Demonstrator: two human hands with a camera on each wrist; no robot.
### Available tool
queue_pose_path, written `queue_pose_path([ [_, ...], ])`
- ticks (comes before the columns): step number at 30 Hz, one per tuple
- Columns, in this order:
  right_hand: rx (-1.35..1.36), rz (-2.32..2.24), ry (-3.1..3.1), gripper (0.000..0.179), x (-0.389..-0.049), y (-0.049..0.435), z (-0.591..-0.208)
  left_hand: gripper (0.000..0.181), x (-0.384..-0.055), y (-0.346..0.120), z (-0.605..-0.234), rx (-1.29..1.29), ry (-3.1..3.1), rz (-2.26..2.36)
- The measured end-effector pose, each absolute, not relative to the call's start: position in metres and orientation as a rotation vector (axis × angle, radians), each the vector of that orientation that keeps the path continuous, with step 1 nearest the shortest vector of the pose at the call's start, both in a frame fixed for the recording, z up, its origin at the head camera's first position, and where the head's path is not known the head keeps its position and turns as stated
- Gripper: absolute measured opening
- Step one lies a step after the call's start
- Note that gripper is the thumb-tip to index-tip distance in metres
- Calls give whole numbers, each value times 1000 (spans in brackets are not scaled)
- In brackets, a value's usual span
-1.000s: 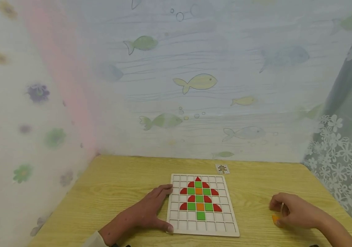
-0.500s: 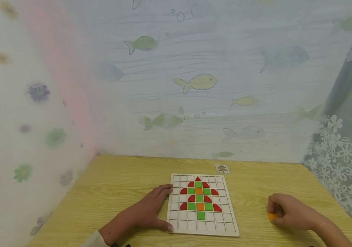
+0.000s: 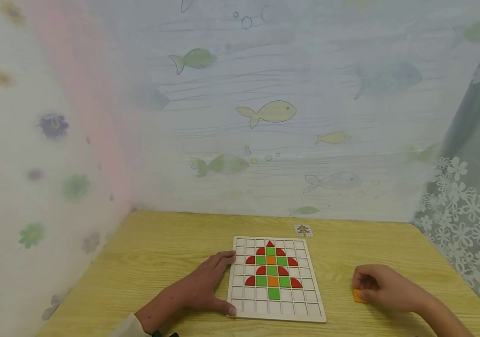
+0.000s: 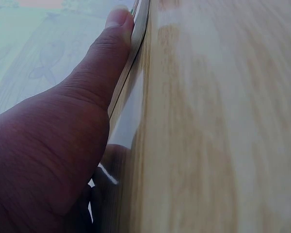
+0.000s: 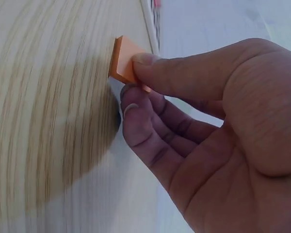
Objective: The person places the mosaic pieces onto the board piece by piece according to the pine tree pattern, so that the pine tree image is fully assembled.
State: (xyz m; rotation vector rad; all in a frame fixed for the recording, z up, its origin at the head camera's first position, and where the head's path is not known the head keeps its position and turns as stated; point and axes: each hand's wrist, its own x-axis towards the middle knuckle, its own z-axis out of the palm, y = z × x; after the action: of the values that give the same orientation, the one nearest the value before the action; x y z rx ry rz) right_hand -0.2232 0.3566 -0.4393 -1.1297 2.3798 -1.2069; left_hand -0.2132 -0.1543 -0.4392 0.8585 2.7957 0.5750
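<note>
A square orange tile [image 3: 358, 296] is pinched between the thumb and fingers of my right hand [image 3: 385, 288], to the right of the board. The right wrist view shows the tile [image 5: 127, 58] tilted close over the wood, thumb on its face, other fingers curled below. My left hand [image 3: 203, 285] rests against the left side of a white gridded board [image 3: 246, 306], its fingertips at the upper edge and its straight thumb [image 4: 102, 63] near the lower left corner. Red, green and orange pieces in the board form a tree shape, with a green tile [image 3: 274, 294] lowest.
A small printed card [image 3: 303, 230] with a tree pattern lies behind the board. The wood-grain table [image 3: 159, 252] meets a pale fabric backdrop [image 3: 273, 178] with fish prints at the rear. Flowered fabric [image 3: 476, 215] hangs along the right side.
My right hand has slid left toward the board, carrying the orange tile. The left hand and the board have stayed where they were.
</note>
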Motion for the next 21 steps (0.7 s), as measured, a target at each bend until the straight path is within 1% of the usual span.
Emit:
queue_pose_path([
  [2,-1133,-1223,2361,13,-224,352,-439,130,-213,-154,-439,857,2794,577],
  [11,-1137,-1261,2360,3,-225,330,-430,130,-213,-153,-437,857,2791,569],
  [21,-1126,-1331,2400,4,-223,278,-420,131,-212,-153,-436,853,2797,570],
])
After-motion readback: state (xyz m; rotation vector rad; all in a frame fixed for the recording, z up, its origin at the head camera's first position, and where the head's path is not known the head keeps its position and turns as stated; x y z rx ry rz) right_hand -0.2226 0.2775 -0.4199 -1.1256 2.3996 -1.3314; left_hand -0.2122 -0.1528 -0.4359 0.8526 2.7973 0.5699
